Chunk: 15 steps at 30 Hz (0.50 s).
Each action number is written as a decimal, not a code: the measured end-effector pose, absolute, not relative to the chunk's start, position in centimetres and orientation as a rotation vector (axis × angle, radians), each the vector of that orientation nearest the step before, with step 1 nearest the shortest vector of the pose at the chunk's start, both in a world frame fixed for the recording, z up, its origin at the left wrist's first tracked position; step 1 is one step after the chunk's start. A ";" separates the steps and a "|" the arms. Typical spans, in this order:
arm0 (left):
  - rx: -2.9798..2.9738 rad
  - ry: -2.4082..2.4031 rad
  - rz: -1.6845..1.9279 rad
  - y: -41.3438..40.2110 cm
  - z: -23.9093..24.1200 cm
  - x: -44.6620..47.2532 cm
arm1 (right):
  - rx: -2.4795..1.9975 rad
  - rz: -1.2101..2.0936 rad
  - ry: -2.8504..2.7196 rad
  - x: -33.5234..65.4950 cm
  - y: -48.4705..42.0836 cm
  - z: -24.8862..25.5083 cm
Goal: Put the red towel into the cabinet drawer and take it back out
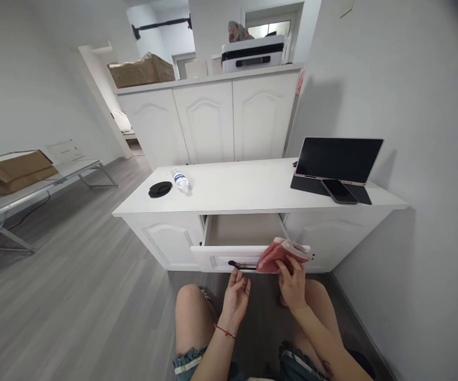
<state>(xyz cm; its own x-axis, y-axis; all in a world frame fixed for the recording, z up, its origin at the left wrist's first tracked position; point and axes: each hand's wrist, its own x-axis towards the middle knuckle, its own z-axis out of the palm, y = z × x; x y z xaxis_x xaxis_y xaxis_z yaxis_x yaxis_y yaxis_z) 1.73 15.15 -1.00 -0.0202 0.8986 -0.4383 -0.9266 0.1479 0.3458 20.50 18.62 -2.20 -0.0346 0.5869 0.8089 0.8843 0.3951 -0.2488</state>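
Note:
A drawer [216,259] is pulled out from the middle of the white cabinet [173,233], and its bare pale bottom shows. My left hand [237,296] is palm up just below the drawer front. Its fingers are curled, with the fingertips at the left end of the black drawer handle [247,268]. A folded pink and white cloth [274,256] is pinched in my right hand [293,283]. The cloth lies against the right part of the drawer front and its top edge, covering the handle's right end.
On the cabinet top are a clear plastic bottle [181,180] lying down, a black round object [160,189], a tablet [338,159] propped up and a phone [339,191]. A wall [431,132] stands close on the right. At left, a cardboard box [18,172] rests on a table [70,172].

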 end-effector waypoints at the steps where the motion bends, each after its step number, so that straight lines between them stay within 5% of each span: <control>1: -0.059 0.647 1.454 15.1 -0.9 1.7 | -1.309 -0.389 -1.666 20.5 18.7 -2.7; 15: -0.131 0.686 1.407 14.8 0.8 1.5 | -1.718 0.502 -0.740 13.7 18.3 -7.0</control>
